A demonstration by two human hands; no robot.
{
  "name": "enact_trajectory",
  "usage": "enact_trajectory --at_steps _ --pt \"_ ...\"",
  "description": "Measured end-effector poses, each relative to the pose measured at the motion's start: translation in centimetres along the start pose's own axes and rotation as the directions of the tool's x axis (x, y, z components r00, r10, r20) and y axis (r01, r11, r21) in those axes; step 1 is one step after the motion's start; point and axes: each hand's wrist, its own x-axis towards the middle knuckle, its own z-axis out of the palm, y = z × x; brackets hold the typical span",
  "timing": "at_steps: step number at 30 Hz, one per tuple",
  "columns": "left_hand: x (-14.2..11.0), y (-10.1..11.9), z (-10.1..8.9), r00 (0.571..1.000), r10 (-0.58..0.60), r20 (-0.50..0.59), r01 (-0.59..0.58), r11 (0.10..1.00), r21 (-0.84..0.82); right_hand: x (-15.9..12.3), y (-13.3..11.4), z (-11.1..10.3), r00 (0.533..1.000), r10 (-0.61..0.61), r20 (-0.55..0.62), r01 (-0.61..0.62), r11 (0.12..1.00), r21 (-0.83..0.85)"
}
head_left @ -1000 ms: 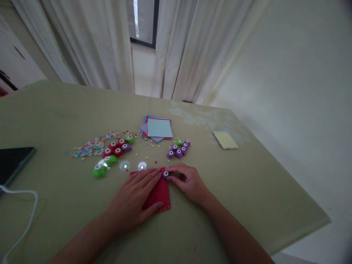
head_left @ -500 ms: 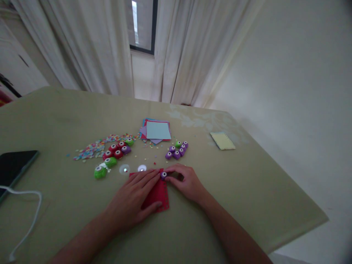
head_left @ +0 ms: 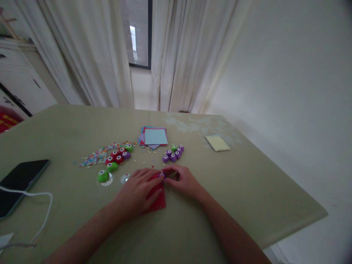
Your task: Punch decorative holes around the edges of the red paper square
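Purple eye-topped punch (head_left: 161, 176) at the upper right corner of a red card (head_left: 158, 201), just below the center of the frame, between the thumb and fingertips of the right hand (head_left: 184, 181), in a narrow pinch from the right. Against the punch's left side, the forefinger of the left hand (head_left: 137, 190), otherwise loosely spread, palm down, over the card, with small holes along the card's right edge. At far left, on a red-and-yellow object (head_left: 8, 119), markings too blurred to read. Left of center, a clear round disc (head_left: 108, 180) partly under a green punch (head_left: 103, 176); nearer the left hand, a second clear disc (head_left: 125, 179) with a red speck on it. Above these, red punches (head_left: 119, 158) beside a drift of pastel confetti (head_left: 96, 156). Just above the right hand, a purple punch cluster (head_left: 173, 157) with one green piece; higher still, a stack of colored cards (head_left: 156, 136). Toward the right, a pale yellow card (head_left: 217, 142) on the green-covered table (head_left: 233, 176); at left, a black-screened device (head_left: 23, 179) under a white cable (head_left: 45, 220).
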Motion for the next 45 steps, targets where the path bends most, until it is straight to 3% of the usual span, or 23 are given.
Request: enact_trajectory --at_steps 4,8,11,19,23,34,45 --pt "0.0 -0.2 -0.1 0.999 -0.027 0.024 0.028 0.998 -0.053 -0.2 -0.2 0.1 0.986 -0.164 -0.034 0.157 0.978 -0.140" --pt "0.1 -0.3 -0.3 0.999 -0.036 0.027 0.038 0.994 -0.099 -0.4 -0.3 0.5 0.912 -0.411 -0.012 0.372 0.837 -0.401" --pt "0.3 -0.6 0.0 0.997 -0.067 0.031 0.071 0.990 -0.120 -0.5 -0.2 0.9 0.879 -0.476 0.013 0.424 0.771 -0.475" --pt "0.5 -1.7 1.2 0.993 -0.115 0.032 0.118 0.987 -0.108 0.3 0.8 1.4 0.900 -0.431 -0.069 0.378 0.850 -0.368" --pt "0.8 -1.6 1.2 0.998 -0.065 0.020 0.067 0.994 -0.083 0.7 0.9 1.5 0.918 -0.382 -0.104 0.336 0.891 -0.304" --pt "1.1 -2.1 1.1 0.991 0.133 0.015 -0.133 0.991 -0.013 0.3 0.8 1.8 0.909 -0.386 -0.157 0.333 0.900 -0.281" --pt "0.5 -1.9 0.8 0.984 0.177 0.036 -0.178 0.983 0.038 0.0 0.3 1.7 0.929 -0.351 -0.118 0.308 0.909 -0.282"
